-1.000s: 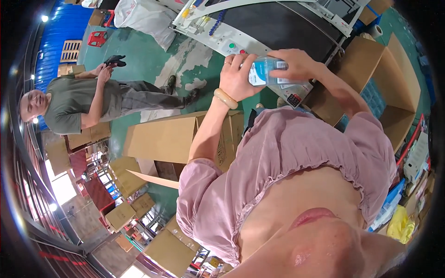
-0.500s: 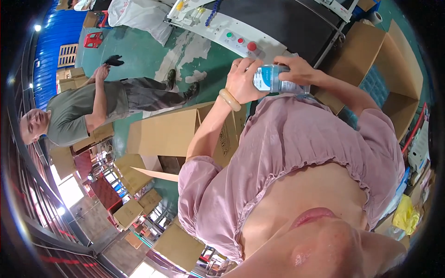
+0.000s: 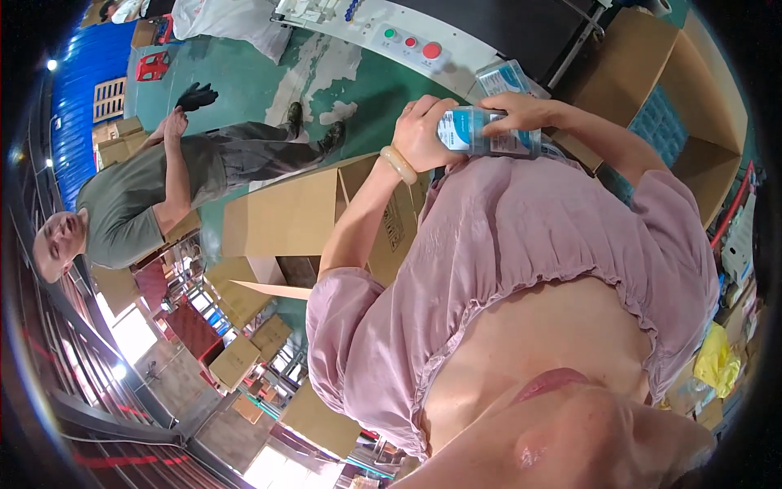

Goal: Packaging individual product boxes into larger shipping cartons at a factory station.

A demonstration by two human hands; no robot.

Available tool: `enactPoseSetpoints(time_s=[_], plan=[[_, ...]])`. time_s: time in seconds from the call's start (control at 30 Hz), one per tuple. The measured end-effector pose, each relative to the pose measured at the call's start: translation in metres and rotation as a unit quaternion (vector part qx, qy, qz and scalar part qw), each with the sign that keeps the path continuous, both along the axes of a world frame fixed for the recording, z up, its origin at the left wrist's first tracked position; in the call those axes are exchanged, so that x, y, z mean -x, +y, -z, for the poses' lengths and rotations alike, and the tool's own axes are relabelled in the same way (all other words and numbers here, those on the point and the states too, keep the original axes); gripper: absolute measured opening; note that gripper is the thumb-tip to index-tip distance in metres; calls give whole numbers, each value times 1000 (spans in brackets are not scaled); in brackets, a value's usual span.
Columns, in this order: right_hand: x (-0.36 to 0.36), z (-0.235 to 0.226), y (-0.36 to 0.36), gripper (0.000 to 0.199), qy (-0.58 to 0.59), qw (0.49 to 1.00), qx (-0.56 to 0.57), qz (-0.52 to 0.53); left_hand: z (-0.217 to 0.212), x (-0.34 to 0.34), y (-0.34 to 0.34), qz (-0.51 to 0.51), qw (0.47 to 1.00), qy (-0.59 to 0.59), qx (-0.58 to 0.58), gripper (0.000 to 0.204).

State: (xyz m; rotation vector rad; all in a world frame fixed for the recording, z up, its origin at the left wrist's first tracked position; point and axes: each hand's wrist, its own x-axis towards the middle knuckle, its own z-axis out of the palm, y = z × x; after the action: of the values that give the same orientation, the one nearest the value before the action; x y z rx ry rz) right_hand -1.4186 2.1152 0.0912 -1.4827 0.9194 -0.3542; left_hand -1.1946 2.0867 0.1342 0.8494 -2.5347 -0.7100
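Holding clear packs [image 3: 458, 130] with blue-and-white labels just in front of the waist, the two hands sit close together, both elbows bent outward. The left hand [image 3: 423, 130] comes up from below with its back turned toward the camera, knuckles raised and fingers curled over the packs' left end, closed around it; a pale bangle [image 3: 398, 165] circles the wrist below. The right hand [image 3: 521, 114] reaches in from the right on a slanting forearm, thumb laid across the packs and fingers along their far side, so it too is closed on them, with a small gap between thumb and fingers; the undersides of both grips are hidden. Between the hands the packs lie end to end, close to the pink blouse [image 3: 521, 212]. Just beyond the right hand, another clear pack [image 3: 498, 79] rests by the edge of a white machine [image 3: 366, 26], whose green and red buttons [image 3: 432, 50] face up beyond the left hand. To the right of the right hand stands an open cardboard box [image 3: 627, 65] with bluish clear packages [image 3: 661, 126] inside. Lower left of the left hand is a second carton [image 3: 281, 213], and farther left a co-worker in a green shirt [image 3: 122, 208] holds a black glove [image 3: 197, 98]
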Motion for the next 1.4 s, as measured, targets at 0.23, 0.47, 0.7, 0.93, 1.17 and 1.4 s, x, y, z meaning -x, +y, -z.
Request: enactPoseSetpoints(time_s=[0.23,0.47,0.7,0.93,1.17,1.4], plan=[[-5,9,3,38,1,999,-39,12,10,-3,3,-6,1000,9,-13,60],[-13,17,4,38,79,996,-16,44,21,-6,8,-13,1000,18,-14,60],[1,35,4,35,-63,995,-76,30,72,-34,27,-88,955,126,-255,71],[16,35,-9,34,-178,980,-44,73,77,-18,27,-148,686,494,-514,70],[24,46,-25,33,-97,986,-53,126,59,3,-15,-229,460,659,-549,78],[16,44,-31,29,43,979,20,201,64,2,-51,-253,450,686,-513,78]])
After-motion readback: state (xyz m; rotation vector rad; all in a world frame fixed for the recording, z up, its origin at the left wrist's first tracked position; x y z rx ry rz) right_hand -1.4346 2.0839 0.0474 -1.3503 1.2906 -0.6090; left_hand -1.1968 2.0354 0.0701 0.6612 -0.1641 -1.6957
